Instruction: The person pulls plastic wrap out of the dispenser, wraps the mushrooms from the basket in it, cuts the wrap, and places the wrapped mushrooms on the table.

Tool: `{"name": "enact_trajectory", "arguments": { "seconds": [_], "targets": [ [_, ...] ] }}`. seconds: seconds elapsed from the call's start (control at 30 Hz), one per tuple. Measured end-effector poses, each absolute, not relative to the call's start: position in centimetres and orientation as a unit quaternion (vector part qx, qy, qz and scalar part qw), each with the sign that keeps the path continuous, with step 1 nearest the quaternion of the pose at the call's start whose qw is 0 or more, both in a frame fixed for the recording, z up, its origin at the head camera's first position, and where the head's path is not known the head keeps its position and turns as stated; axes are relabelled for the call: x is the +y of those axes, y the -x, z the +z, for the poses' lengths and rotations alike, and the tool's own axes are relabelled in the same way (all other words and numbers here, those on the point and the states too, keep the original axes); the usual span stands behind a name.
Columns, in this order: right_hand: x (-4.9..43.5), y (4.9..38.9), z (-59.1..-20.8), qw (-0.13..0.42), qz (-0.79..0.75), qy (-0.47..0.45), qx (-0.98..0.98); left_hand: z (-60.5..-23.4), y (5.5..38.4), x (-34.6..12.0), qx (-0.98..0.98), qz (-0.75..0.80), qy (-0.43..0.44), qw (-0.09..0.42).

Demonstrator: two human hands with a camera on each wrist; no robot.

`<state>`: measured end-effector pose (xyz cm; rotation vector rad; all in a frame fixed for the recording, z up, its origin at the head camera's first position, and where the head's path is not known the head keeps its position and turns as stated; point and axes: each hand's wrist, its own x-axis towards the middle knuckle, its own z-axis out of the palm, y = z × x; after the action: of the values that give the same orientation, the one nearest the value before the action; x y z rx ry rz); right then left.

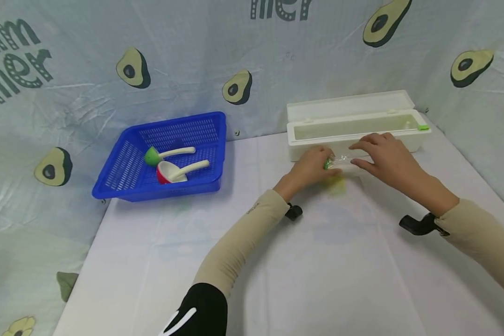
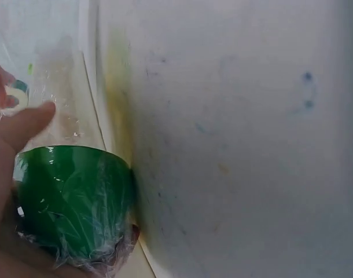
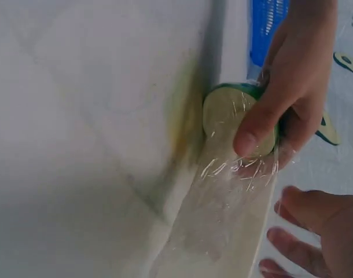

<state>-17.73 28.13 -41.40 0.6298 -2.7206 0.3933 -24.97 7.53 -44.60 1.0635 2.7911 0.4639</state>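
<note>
Place: sheet-lined corner booth, apparently a recording set-up; home or workplace, cannot tell. Evidence: avocado-printed sheeting (image 1: 176, 42) beyond the fingers (image 1: 363, 146) and to either side; white-covered surface (image 1: 319, 275) beneath them; black wrist-worn devices (image 1: 420, 225), nearer the viewer than the fingers; two household ladles (image 1: 153, 157) in a blue basket (image 1: 172, 188), well left of the fingers.

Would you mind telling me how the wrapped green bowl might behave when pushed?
The wrapped green bowl may roll or rock, given its curved wall. It looks undented in the left hand, so it is probably stiff. The clear wrap, loose and wrinkled, will likely flop.
</note>
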Motion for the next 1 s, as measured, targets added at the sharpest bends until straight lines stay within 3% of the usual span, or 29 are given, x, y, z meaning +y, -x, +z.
{"name": "enact_trajectory", "arguments": {
  "seconds": [0.17,0.33,0.6,0.77,0.9,1.0],
  "targets": [
    [27.4,18.9,-41.0,0.155,0.185,-0.219,-0.945,-44.8,24.9,7.6,0.914,0.175,-0.358,0.082],
    [27.3,18.8,-40.8,0.191,0.21,-0.237,-0.929,-45.1,25.0,8.3,0.929,0.208,-0.297,0.071],
    [27.8,17.9,-42.0,0.245,0.165,-0.389,-0.872,-45.4,25.1,9.4,0.949,0.181,-0.258,0.035],
    [28.0,17.8,-43.1,0.177,0.128,-0.437,-0.873,-44.9,25.7,8.9,0.937,0.144,-0.313,0.064],
    [27.8,17.5,-43.8,0.104,0.112,-0.417,-0.896,-44.4,26.2,8.2,0.913,0.087,-0.385,0.107],
    [27.6,17.5,-44.3,0.084,0.115,-0.404,-0.904,-44.0,26.3,7.6,0.892,0.084,-0.417,0.151]
  ]
}}
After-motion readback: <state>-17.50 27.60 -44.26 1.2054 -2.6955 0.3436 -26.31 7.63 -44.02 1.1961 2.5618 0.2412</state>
